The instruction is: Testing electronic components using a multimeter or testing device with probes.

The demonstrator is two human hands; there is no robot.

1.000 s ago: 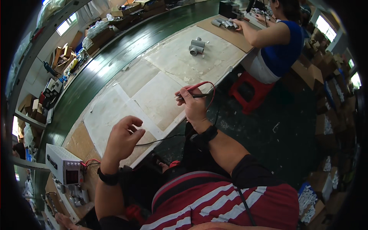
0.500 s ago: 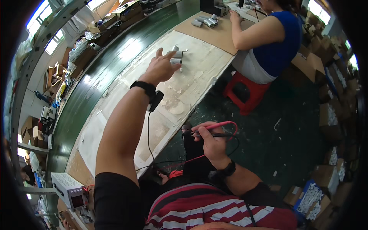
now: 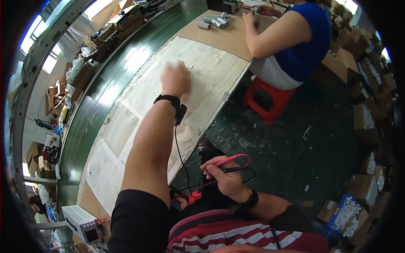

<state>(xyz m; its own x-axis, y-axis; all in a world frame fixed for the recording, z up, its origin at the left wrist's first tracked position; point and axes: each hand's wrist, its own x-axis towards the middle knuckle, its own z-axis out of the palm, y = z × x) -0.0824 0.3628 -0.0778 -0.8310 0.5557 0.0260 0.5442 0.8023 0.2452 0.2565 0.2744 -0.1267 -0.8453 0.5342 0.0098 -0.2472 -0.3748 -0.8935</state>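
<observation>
The left hand (image 3: pixel 175 80), blurred, its openness and hold unclear, seems at a reaching step calling for a sure grasp over the pale papered surface (image 3: pixel 211 90), while the right hand (image 3: pixel 206 170) pinches slim red and black probes (image 3: pixel 229 160) beyond the near edge.

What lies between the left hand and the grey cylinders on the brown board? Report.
The head view shows pale, worn table covering, then the brown board, between left hand and grey cylinders.
</observation>
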